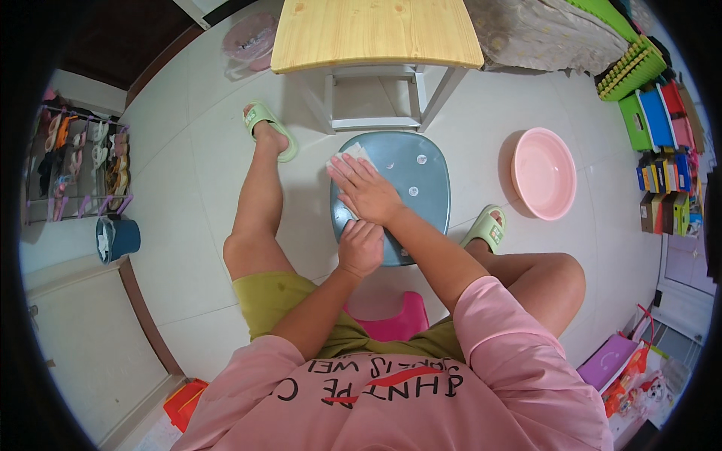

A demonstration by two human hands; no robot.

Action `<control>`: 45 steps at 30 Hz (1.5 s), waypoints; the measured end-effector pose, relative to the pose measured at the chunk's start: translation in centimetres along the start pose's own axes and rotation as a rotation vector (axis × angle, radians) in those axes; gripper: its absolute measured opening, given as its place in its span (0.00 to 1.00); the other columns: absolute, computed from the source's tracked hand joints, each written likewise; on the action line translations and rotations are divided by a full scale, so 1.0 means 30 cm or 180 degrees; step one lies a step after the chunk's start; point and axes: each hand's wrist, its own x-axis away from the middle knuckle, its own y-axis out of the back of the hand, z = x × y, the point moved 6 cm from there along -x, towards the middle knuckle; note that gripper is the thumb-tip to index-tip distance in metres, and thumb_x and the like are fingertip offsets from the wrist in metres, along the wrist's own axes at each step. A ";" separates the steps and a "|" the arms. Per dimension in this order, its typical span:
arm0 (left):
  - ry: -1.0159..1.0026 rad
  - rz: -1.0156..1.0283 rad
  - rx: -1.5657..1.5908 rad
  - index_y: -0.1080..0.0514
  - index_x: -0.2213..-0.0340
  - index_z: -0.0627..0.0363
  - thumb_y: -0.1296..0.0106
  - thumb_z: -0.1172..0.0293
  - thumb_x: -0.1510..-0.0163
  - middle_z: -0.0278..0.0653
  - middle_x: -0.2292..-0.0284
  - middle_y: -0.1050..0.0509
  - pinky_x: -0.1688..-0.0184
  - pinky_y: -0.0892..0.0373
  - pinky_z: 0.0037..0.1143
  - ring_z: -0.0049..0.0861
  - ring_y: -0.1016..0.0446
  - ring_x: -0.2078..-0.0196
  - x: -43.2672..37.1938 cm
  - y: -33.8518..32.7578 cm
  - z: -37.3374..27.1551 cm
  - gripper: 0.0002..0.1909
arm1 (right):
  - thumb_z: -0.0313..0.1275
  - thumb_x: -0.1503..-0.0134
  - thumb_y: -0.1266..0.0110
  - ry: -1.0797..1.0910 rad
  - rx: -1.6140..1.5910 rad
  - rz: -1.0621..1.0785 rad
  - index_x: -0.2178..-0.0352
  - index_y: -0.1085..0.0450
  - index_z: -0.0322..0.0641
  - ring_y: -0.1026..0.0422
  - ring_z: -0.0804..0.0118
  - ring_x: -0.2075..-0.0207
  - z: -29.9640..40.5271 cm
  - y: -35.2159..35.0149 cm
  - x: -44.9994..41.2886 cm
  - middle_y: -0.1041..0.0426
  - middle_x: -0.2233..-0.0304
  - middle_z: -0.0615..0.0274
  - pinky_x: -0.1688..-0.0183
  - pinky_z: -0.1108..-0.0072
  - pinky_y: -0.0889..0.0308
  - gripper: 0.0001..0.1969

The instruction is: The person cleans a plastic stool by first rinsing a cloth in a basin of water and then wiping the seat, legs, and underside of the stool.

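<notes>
A blue-grey plastic stool seat (431,217) with several small round marks or stickers lies between my knees. My right hand (366,189) presses flat on a whitish cloth (356,151) at the seat's upper left, fingers stretched out over it. Close below it, my left hand (361,247) is curled at the seat's lower left edge; whether its fingers pinch the cloth or the seat's rim is hidden.
A wooden-topped table (378,34) stands just beyond the stool. To the right, a pink basin (544,173) rests on the tiled floor. Shoe rack (79,163) and blue bin (118,239) are at left; storage boxes (657,121) line the right side.
</notes>
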 end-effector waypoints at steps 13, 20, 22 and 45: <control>0.0016 -0.0012 -0.0233 0.37 0.81 0.54 0.54 0.77 0.58 0.38 0.80 0.36 0.69 0.41 0.32 0.37 0.35 0.73 0.006 -0.032 0.009 0.04 | 0.39 0.40 0.57 -0.1754 0.0656 -0.0687 0.37 0.50 0.38 0.54 0.53 0.34 -0.178 0.091 0.178 0.52 0.35 0.54 0.34 0.63 0.57 0.31; -0.0075 -0.0008 -0.0332 0.38 0.81 0.54 0.52 0.77 0.58 0.37 0.80 0.36 0.69 0.40 0.32 0.34 0.34 0.73 0.015 -0.039 0.015 0.05 | 0.37 0.41 0.55 -0.2301 0.0793 -0.0907 0.39 0.48 0.34 0.52 0.48 0.35 -0.104 0.138 0.314 0.50 0.36 0.50 0.35 0.61 0.56 0.31; -0.0096 -0.0048 -0.0382 0.38 0.81 0.54 0.52 0.77 0.58 0.37 0.80 0.36 0.70 0.40 0.32 0.35 0.34 0.74 0.017 -0.039 0.017 0.05 | 0.37 0.41 0.55 -0.2419 0.0729 -0.0890 0.39 0.49 0.33 0.52 0.47 0.35 -0.075 0.140 0.351 0.49 0.36 0.48 0.36 0.59 0.56 0.31; 0.0018 -0.0063 -0.0351 0.37 0.80 0.55 0.52 0.76 0.57 0.38 0.79 0.36 0.67 0.39 0.33 0.37 0.34 0.72 0.002 -0.030 0.004 0.04 | 0.41 0.38 0.60 -0.1466 0.0848 -0.0189 0.37 0.51 0.40 0.55 0.53 0.33 -0.133 0.130 0.313 0.52 0.34 0.57 0.34 0.63 0.58 0.31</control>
